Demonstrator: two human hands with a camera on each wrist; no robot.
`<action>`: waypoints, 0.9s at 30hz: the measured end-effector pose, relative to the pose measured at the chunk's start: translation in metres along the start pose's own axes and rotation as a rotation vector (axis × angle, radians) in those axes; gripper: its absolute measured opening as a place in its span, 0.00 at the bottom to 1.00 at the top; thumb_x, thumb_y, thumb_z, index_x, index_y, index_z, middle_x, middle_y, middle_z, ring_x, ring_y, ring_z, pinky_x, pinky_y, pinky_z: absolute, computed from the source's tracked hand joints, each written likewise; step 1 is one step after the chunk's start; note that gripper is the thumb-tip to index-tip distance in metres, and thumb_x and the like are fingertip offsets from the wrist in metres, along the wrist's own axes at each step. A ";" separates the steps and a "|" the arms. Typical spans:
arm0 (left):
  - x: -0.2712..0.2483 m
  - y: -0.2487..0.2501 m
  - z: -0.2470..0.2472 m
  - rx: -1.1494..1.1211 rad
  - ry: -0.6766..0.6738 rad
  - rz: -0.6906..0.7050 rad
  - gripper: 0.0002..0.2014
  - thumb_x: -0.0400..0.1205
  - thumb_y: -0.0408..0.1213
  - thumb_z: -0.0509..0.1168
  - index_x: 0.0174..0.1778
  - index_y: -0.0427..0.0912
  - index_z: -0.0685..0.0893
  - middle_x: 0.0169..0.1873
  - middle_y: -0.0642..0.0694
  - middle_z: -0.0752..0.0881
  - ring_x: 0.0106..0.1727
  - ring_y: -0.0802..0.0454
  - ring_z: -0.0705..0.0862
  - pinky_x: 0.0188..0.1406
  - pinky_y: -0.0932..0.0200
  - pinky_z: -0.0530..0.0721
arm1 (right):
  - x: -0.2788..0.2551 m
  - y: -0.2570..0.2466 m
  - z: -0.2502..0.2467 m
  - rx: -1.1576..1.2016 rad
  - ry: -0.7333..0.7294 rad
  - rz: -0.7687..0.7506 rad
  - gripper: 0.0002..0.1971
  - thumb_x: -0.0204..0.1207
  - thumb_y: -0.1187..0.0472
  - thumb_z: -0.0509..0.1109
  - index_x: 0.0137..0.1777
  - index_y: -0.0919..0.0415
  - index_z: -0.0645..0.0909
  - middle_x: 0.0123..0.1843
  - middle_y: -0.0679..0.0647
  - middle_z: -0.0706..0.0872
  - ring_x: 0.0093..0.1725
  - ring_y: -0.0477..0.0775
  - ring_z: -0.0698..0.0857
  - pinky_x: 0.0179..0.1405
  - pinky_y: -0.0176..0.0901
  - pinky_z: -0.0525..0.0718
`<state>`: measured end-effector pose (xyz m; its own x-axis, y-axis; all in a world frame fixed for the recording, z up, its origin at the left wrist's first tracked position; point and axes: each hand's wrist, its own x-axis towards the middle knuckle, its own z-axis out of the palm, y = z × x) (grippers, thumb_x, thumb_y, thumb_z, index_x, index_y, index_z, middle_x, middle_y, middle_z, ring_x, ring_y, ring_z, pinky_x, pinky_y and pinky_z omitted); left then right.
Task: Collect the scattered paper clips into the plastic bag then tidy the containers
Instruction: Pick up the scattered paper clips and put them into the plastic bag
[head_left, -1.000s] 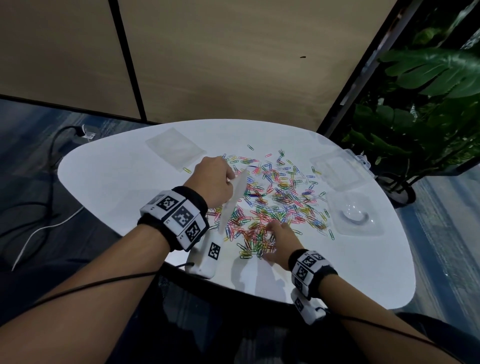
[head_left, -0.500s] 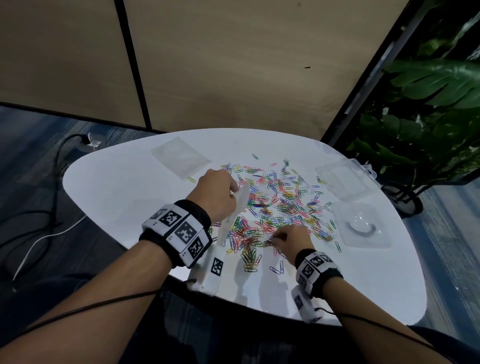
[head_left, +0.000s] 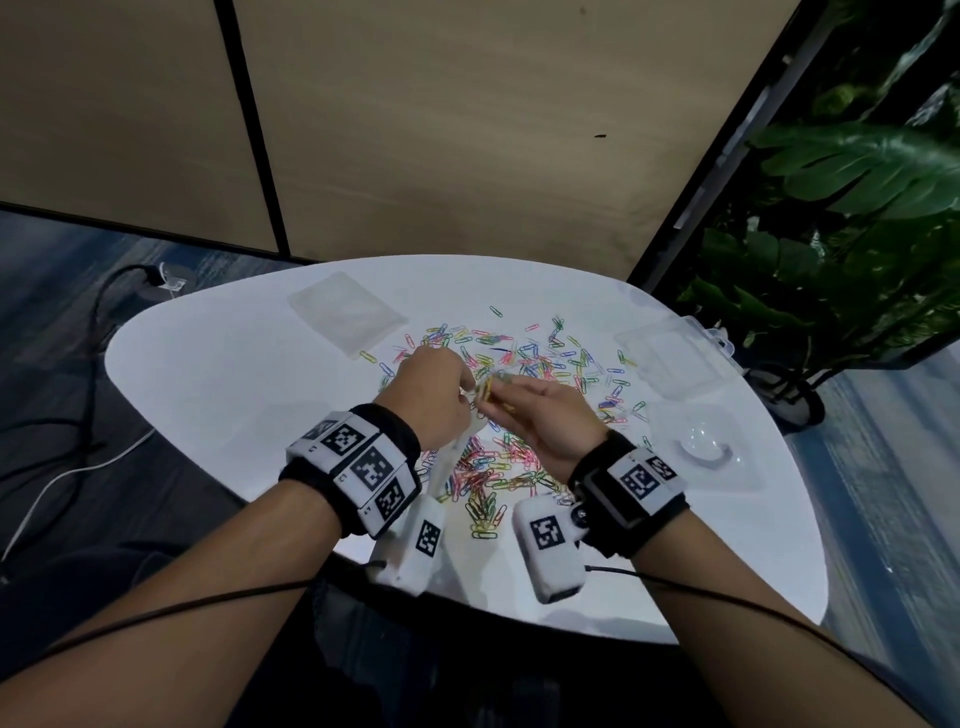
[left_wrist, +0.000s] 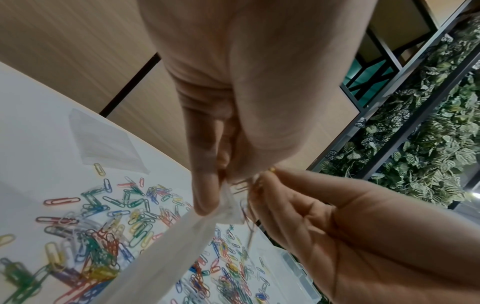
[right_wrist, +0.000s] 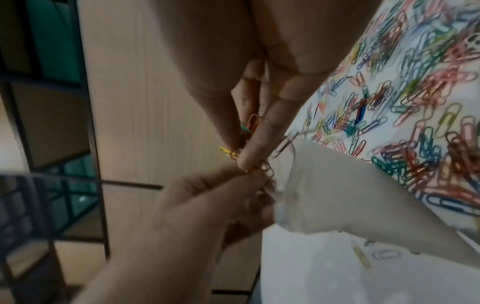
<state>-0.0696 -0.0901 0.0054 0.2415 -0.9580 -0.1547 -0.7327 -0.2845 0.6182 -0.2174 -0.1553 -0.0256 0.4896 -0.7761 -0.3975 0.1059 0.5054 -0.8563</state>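
Both forearms are stretched forward and turned inward, so that the two hands are brought together, touching at the fingertips. The left hand (head_left: 434, 397) is held knuckles up, thumb and forefinger closed in a pinching grip. The right hand (head_left: 545, 415) is turned palm inward, its fingers (right_wrist: 255, 144) curled and pressed together at the tips.

No readable text anywhere; the wristbands (head_left: 363, 464) carry only square black-and-white code markers, apparently without letters.
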 end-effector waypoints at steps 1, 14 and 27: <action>0.000 0.001 0.000 0.006 -0.003 0.007 0.13 0.78 0.29 0.62 0.42 0.44 0.92 0.37 0.41 0.89 0.40 0.42 0.86 0.36 0.64 0.79 | 0.001 0.004 0.004 -0.063 0.025 -0.005 0.06 0.77 0.71 0.71 0.51 0.73 0.86 0.51 0.66 0.90 0.49 0.57 0.91 0.51 0.41 0.90; 0.000 0.004 0.001 -0.031 0.026 0.051 0.14 0.83 0.28 0.63 0.61 0.40 0.90 0.52 0.41 0.92 0.52 0.45 0.91 0.61 0.52 0.87 | 0.015 0.014 0.006 -0.900 0.219 -0.243 0.08 0.74 0.71 0.73 0.49 0.64 0.91 0.41 0.60 0.93 0.39 0.56 0.92 0.49 0.51 0.92; 0.001 0.001 0.002 -0.024 0.017 0.042 0.13 0.83 0.29 0.64 0.58 0.41 0.91 0.52 0.40 0.92 0.52 0.45 0.91 0.61 0.51 0.87 | 0.001 0.006 0.016 -1.366 -0.042 -0.348 0.14 0.75 0.71 0.64 0.50 0.60 0.91 0.45 0.59 0.92 0.42 0.55 0.86 0.49 0.37 0.81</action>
<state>-0.0713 -0.0917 0.0044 0.2215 -0.9683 -0.1154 -0.7272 -0.2429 0.6420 -0.2026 -0.1465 -0.0261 0.6402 -0.7598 -0.1132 -0.6740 -0.4848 -0.5574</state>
